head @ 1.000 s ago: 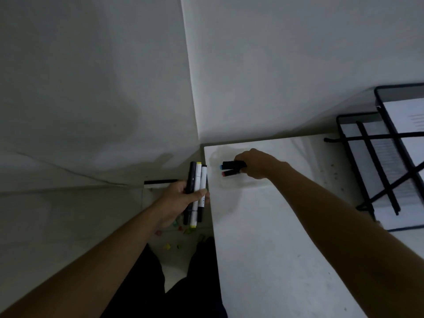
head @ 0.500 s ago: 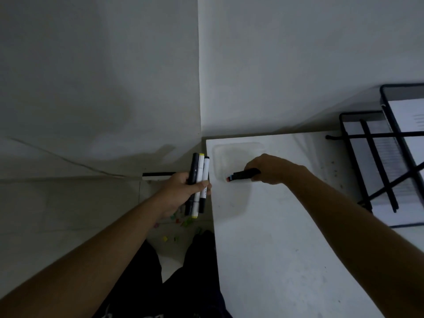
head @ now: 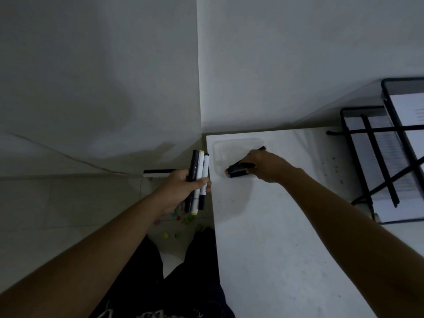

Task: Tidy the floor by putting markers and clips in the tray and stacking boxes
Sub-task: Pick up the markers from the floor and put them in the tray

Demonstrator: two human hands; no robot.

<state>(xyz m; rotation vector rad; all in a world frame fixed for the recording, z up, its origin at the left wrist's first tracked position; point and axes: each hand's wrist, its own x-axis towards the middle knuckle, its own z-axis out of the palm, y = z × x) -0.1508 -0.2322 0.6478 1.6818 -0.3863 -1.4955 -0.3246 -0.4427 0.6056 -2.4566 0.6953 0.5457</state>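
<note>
A clear shallow tray (head: pixel 231 143) sits at the far left corner of the white table (head: pixel 286 249). My right hand (head: pixel 266 165) rests over the tray's near right part, closed on two dark markers (head: pixel 238 171) with a red tip and a blue tip pointing left. My left hand (head: pixel 181 189) hovers beside the table's left edge, gripping three upright markers (head: pixel 199 180), one black, one white with yellow ends, one white with dark ends. Small coloured clips (head: pixel 176 220) lie scattered on the floor below my left hand.
A black wire paper rack (head: pixel 376 161) with sheets of paper stands at the table's right side. White walls meet in a corner behind the table. A dark flat strip (head: pixel 158 171) lies on the floor by the wall. My dark trouser legs (head: pixel 188 271) are below.
My right hand drew back slightly to the right and lowered its markers into the tray. My left hand with its markers stayed nearly in place.
</note>
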